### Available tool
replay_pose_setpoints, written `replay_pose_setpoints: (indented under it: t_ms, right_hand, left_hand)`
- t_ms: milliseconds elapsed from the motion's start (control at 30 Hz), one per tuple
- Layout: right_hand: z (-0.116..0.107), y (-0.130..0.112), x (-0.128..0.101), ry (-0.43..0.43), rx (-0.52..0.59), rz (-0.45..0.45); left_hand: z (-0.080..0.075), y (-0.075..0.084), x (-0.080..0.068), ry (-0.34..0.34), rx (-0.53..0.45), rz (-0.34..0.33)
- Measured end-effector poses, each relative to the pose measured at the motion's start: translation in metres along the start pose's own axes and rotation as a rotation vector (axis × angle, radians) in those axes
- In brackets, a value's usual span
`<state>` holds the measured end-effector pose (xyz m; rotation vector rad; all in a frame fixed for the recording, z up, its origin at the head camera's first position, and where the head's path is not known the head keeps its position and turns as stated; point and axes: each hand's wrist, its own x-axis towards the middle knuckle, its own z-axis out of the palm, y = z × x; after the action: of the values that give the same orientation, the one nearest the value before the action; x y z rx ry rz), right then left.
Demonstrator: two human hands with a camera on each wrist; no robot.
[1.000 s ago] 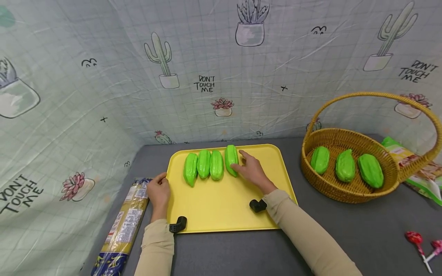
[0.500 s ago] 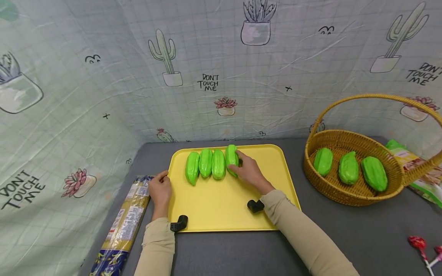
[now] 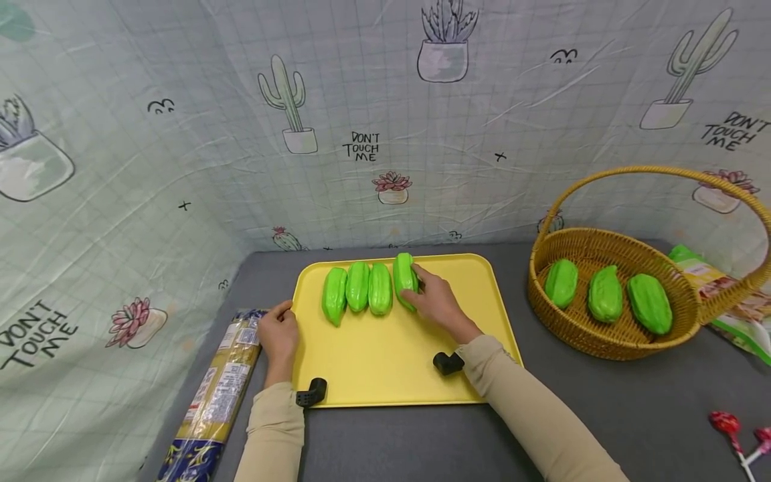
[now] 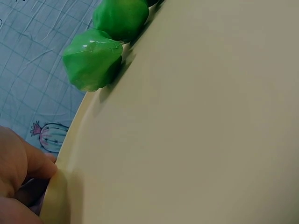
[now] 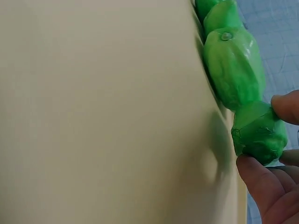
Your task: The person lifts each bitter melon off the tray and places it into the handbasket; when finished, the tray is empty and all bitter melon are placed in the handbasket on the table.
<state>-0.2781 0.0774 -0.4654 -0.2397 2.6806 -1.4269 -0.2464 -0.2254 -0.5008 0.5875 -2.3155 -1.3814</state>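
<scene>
Right hand: fingers curled round the fourth green gourd, rightmost in a row on the yellow tray. Left hand: fingers curled, gripping the tray's left rim.

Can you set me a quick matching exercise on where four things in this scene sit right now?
Things:
1. green ridged gourd gripped by the right hand
2. round woven wicker basket
3. long clear-wrapped spaghetti packet
4. red-wrapped lollipops

Places:
A. grey table, left of the yellow plastic tray, beside the left hand
B. near right corner of the table
C. right of the tray, holding three gourds
D. far part of the tray, right end of a row of four

Pairs: 1-D, 2-C, 3-A, 4-B
</scene>
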Motion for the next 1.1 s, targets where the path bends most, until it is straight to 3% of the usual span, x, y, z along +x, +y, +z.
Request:
replay_pose_setpoints:
  t_ms: [233, 1100]
  right_hand:
    - [-0.014, -0.008, -0.01, 0.026, 0.058, -0.066]
    - [-0.048, -0.022, -0.045, 0.035, 0.224, -0.105]
  left_hand:
    - [0.0, 0.0, 0.001, -0.001, 0.006, 0.007]
    - [0.001, -0.002, 0.001, 0.015, 0.011, 0.018]
